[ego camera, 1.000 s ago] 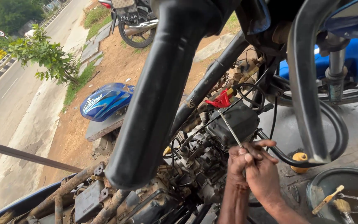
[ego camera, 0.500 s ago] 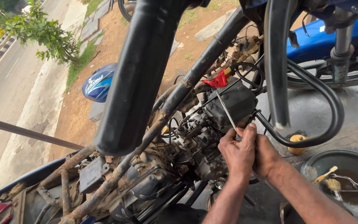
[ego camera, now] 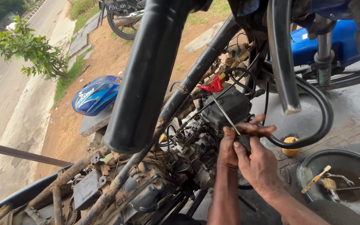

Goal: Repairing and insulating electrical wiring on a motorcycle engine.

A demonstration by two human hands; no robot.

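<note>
Both hands meet at the side of a stripped motorcycle's greasy, dust-caked engine block [ego camera: 188,146]. The left hand [ego camera: 228,148] is curled with its thumb and fingertips pressed together around the lower end of a thin, straight, bare-metal rod [ego camera: 225,113], perhaps a screwdriver shaft, though the handle is hidden inside the fingers. From that pinch the rod rises up and to the left, its tip ending near a small bright red plastic clip [ego camera: 213,85].

The right hand [ego camera: 258,160] lies just beside and partly over the left, knuckles up, index finger and thumb stretched forward and closed on something small at the same spot; what it pinches cannot be made out.

Directly above the grip sits a boxy, matt black rubber-and-plastic housing [ego camera: 230,105]. A thick, smooth black rubber hose [ego camera: 319,110] loops around the right of the hands. Further to the right of the grip a round, dark metal basin [ego camera: 342,160] holds brown oily liquid and a wooden-handled brush [ego camera: 318,179]. Just beyond the right hand's fingertips stands a small yellow round cap [ego camera: 291,146] on wet grey concrete. Far to the left of the hands a glossy blue, rounded fuel tank [ego camera: 96,95] rests on reddish soil.
</note>
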